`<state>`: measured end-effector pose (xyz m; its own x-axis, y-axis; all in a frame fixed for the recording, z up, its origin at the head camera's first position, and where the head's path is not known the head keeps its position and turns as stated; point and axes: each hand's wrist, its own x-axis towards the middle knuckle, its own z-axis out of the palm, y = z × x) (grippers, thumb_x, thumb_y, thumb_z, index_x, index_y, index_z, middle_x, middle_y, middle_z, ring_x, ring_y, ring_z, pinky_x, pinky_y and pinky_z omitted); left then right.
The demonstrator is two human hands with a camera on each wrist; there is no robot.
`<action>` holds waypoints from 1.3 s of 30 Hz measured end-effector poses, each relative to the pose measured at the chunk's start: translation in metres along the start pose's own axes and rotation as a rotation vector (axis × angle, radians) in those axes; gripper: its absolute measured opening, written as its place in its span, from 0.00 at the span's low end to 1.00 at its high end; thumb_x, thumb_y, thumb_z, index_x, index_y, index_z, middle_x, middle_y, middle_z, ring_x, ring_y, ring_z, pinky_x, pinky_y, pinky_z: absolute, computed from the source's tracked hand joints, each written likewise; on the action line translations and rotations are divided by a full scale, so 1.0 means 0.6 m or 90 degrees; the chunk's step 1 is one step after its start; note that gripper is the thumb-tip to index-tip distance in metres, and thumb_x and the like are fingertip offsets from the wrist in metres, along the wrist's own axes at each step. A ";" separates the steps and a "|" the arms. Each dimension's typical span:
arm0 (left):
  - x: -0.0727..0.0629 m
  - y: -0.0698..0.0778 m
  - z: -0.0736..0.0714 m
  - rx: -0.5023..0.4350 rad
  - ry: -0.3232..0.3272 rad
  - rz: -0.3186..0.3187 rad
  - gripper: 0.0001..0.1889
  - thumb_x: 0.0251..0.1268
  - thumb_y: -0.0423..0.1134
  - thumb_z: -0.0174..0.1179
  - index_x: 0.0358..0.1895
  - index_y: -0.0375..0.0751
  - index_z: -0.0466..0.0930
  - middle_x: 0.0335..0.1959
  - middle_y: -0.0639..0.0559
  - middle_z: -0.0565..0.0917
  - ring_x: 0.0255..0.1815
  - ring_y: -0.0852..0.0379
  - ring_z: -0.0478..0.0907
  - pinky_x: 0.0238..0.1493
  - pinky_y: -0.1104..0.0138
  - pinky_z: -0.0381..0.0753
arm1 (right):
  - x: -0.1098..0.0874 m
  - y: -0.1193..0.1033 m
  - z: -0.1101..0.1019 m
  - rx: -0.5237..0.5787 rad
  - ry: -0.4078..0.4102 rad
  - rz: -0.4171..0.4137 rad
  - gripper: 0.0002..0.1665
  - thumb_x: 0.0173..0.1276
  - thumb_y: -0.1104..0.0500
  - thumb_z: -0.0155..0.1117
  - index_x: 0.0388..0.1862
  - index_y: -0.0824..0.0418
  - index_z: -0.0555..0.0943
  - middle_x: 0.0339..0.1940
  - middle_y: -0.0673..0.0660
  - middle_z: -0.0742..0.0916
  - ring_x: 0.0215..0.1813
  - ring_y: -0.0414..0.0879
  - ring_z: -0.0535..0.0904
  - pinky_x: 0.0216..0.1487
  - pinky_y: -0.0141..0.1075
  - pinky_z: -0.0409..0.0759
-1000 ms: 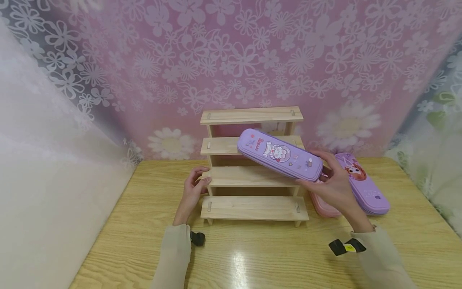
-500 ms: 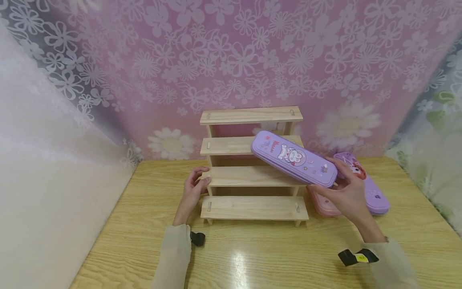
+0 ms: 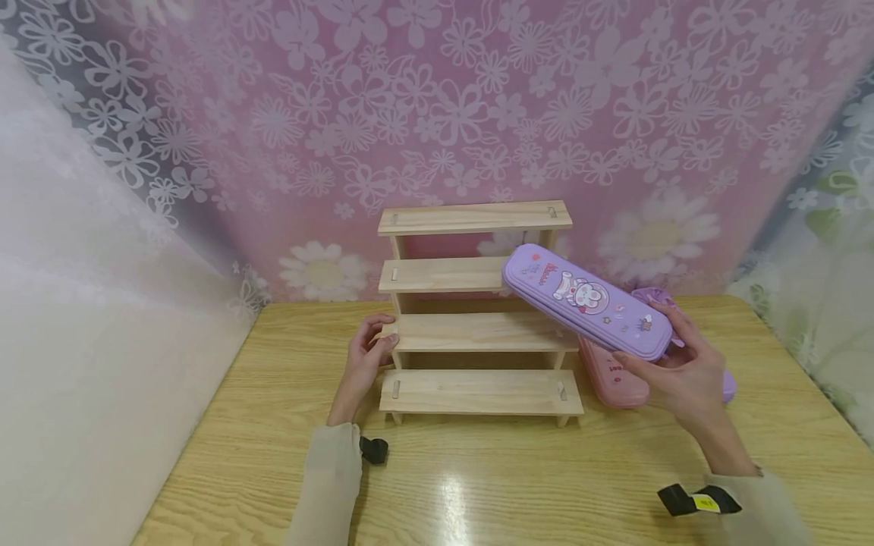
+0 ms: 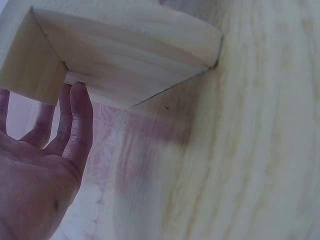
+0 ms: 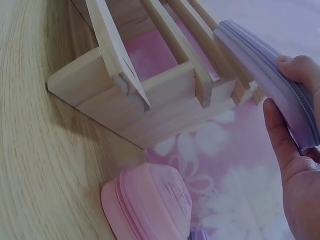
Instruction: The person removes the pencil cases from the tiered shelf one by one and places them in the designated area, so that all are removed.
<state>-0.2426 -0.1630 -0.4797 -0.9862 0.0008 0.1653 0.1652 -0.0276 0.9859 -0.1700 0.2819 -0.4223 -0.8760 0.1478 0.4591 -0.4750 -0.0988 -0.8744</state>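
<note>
My right hand point(image 3: 686, 379) grips the right end of a purple zip pencil case point(image 3: 587, 296) printed with a cartoon bunny. The case is held up, tilted, its left end overlapping the right side of a stepped wooden display shelf point(image 3: 478, 394) in the head view. In the right wrist view, thumb and fingers point(image 5: 280, 125) pinch the pencil case point(image 5: 265, 75) across its zipped sides. My left hand point(image 3: 367, 364) holds the left end of the shelf's second step from the bottom, and in the left wrist view its fingers point(image 4: 80, 125) reach up beside the wooden side panel point(image 4: 120, 45).
A pink pencil case point(image 3: 617, 383) lies on the wood-grain table point(image 3: 519, 485) right of the shelf. Another purple case point(image 3: 729, 387) is mostly hidden behind my right hand. A pink floral curtain point(image 3: 437, 114) hangs behind, with pale cloth point(image 3: 102, 341) at left.
My right hand has moved right with the bunny pencil case, away from the shelf's middle and over the other cases. The left hand stays in place.
</note>
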 end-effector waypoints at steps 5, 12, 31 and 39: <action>0.002 -0.003 -0.001 0.004 0.000 -0.005 0.18 0.72 0.34 0.59 0.61 0.38 0.73 0.57 0.41 0.77 0.47 0.53 0.81 0.43 0.55 0.88 | -0.004 -0.010 -0.019 -0.037 0.026 -0.008 0.50 0.46 0.92 0.65 0.72 0.72 0.71 0.58 0.54 0.81 0.43 0.35 0.85 0.41 0.23 0.84; 0.001 -0.003 -0.002 0.003 -0.001 -0.005 0.18 0.71 0.34 0.59 0.62 0.38 0.73 0.58 0.40 0.76 0.46 0.56 0.82 0.43 0.56 0.88 | -0.003 -0.023 -0.044 0.009 0.089 -0.033 0.48 0.40 0.96 0.61 0.65 0.78 0.73 0.56 0.57 0.82 0.36 0.38 0.87 0.36 0.25 0.85; -0.001 -0.003 0.000 0.000 0.005 -0.002 0.17 0.72 0.33 0.58 0.61 0.38 0.73 0.56 0.46 0.77 0.45 0.56 0.81 0.46 0.49 0.87 | -0.010 -0.040 -0.107 0.109 0.199 -0.055 0.50 0.38 0.99 0.51 0.60 0.67 0.68 0.59 0.64 0.75 0.44 0.45 0.86 0.39 0.28 0.86; 0.001 -0.008 0.000 0.004 0.006 0.006 0.18 0.72 0.34 0.59 0.62 0.38 0.74 0.54 0.51 0.78 0.46 0.56 0.81 0.43 0.53 0.87 | -0.023 -0.025 -0.142 -0.006 0.281 0.016 0.51 0.38 0.96 0.57 0.60 0.61 0.67 0.53 0.59 0.78 0.42 0.38 0.85 0.37 0.22 0.84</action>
<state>-0.2442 -0.1630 -0.4842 -0.9846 -0.0089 0.1745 0.1746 -0.0209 0.9844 -0.1437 0.3650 -0.4288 -0.7666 0.5514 0.3291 -0.4515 -0.0984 -0.8868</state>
